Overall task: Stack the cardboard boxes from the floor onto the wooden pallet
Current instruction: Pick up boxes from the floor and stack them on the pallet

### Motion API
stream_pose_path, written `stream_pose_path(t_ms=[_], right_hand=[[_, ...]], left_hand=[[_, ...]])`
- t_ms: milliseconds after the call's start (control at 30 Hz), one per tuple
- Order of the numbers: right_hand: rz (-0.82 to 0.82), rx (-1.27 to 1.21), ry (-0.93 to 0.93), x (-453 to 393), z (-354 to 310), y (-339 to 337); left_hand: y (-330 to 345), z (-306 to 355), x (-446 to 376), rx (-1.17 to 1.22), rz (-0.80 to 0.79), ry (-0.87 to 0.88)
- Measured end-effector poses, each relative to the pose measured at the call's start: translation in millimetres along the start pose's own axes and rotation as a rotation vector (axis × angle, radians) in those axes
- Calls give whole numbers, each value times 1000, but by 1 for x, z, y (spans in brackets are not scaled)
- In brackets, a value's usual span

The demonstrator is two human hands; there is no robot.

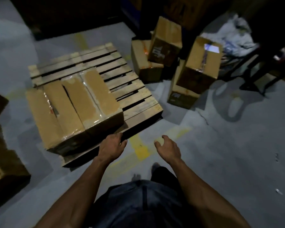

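Note:
The wooden pallet (132, 83) lies on the grey floor. Two taped cardboard boxes sit side by side on its near left part: the left box (53, 112) and the right box (95, 94). My left hand (113, 146) hovers just in front of the pallet's near edge, fingers loosely bent, holding nothing. My right hand (168, 148) hangs over the floor to the right of it, fingers loosely curled and empty. On the floor right of the pallet stand more boxes: a tilted one (166, 41) on a lower one (143, 63), and another pair (202, 63).
More cardboard boxes stand at the left edge (2, 163). A pile of pale bags (237, 35) and dark metal legs (260, 76) are at the far right. Yellow floor markings (141, 149) run under my hands. Dark shelving lines the back.

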State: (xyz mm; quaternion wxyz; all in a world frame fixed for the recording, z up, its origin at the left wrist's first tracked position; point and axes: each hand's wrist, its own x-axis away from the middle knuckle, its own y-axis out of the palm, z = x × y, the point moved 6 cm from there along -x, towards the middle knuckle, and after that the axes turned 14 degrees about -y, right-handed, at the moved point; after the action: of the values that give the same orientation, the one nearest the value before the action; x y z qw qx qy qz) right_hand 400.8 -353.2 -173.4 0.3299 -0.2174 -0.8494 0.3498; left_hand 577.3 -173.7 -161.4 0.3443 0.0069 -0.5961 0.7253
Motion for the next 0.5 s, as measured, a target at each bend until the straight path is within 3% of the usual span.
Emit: stream_pose_path(t_ms=[267,500], right_hand=[[123,-81,94,-16,86,-86],[118,-102,115,-67,180,-182]], left_hand=[[18,126,-30,-73,-59,117],[41,275,-82,-70,-73,139]])
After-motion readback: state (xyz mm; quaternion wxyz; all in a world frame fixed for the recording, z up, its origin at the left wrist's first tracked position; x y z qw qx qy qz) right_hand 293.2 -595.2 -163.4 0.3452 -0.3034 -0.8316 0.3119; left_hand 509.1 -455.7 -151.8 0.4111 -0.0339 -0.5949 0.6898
